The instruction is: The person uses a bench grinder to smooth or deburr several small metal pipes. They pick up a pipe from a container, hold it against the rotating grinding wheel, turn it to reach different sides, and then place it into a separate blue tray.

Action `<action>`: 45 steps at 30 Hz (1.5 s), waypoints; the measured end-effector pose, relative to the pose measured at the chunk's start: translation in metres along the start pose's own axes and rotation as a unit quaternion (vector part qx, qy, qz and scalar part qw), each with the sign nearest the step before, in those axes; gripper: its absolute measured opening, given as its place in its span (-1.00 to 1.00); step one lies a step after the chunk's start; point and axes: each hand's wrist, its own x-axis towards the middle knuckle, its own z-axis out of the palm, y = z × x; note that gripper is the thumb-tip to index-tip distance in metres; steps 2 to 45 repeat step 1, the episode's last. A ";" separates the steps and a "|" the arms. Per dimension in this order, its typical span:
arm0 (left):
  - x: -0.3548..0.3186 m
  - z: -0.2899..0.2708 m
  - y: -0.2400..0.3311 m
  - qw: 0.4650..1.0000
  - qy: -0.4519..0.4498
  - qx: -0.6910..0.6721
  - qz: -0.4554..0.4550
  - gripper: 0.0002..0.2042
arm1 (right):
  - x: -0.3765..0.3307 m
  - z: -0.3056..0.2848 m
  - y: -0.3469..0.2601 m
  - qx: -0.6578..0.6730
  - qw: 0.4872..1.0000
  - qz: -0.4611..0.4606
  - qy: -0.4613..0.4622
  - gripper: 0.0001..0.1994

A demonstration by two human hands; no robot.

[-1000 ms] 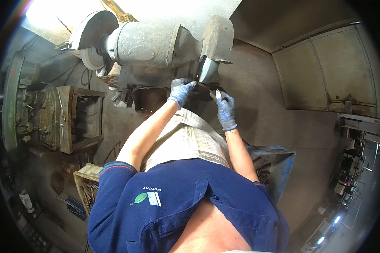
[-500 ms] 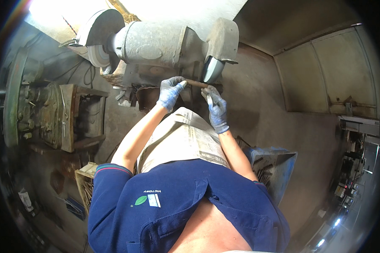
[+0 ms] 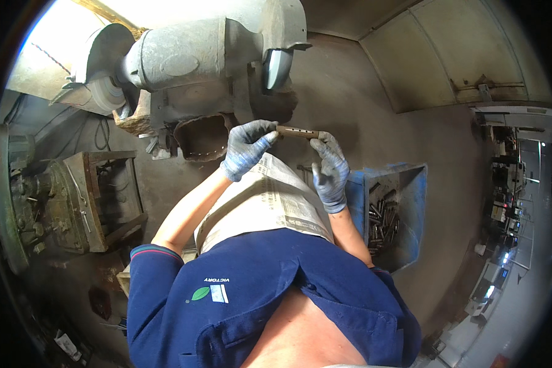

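The metal rod (image 3: 298, 132) has come away from the bench grinder (image 3: 196, 61); left hand (image 3: 246, 149) and right hand (image 3: 329, 173) each grip one end, just below the grinder.

A short brown metal rod (image 3: 297, 132), dull and pitted with small holes, is gripped by the left hand (image 3: 246, 149) and the right hand (image 3: 329, 173), both covered in grey-blue knitted cloth gloves; matt, dusty grey cast metal is seen on the bench grinder (image 3: 190, 55); printed paper (image 3: 265, 202) is draped over the lap; scuffed blue plastic forms the bin (image 3: 392, 208) of dull metal pieces.
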 end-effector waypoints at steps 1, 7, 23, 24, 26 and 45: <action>-0.001 0.002 -0.003 0.999 0.001 0.033 -0.008 -0.78 | -0.003 -0.005 -0.007 0.046 0.998 0.051 0.001 -0.61; -0.001 0.002 -0.003 0.999 0.001 0.033 -0.008 -0.78 | -0.003 -0.005 -0.007 0.046 0.998 0.051 0.001 -0.61; -0.001 0.002 -0.003 0.999 0.001 0.033 -0.008 -0.78 | -0.003 -0.005 -0.007 0.046 0.998 0.051 0.001 -0.61; -0.001 0.002 -0.003 0.999 0.001 0.033 -0.008 -0.78 | -0.003 -0.005 -0.007 0.046 0.998 0.051 0.001 -0.61; -0.001 0.002 -0.003 0.999 0.001 0.033 -0.008 -0.78 | -0.003 -0.005 -0.007 0.046 0.998 0.051 0.001 -0.61; -0.001 0.002 -0.003 0.999 0.001 0.033 -0.008 -0.78 | -0.003 -0.005 -0.007 0.046 0.998 0.051 0.001 -0.61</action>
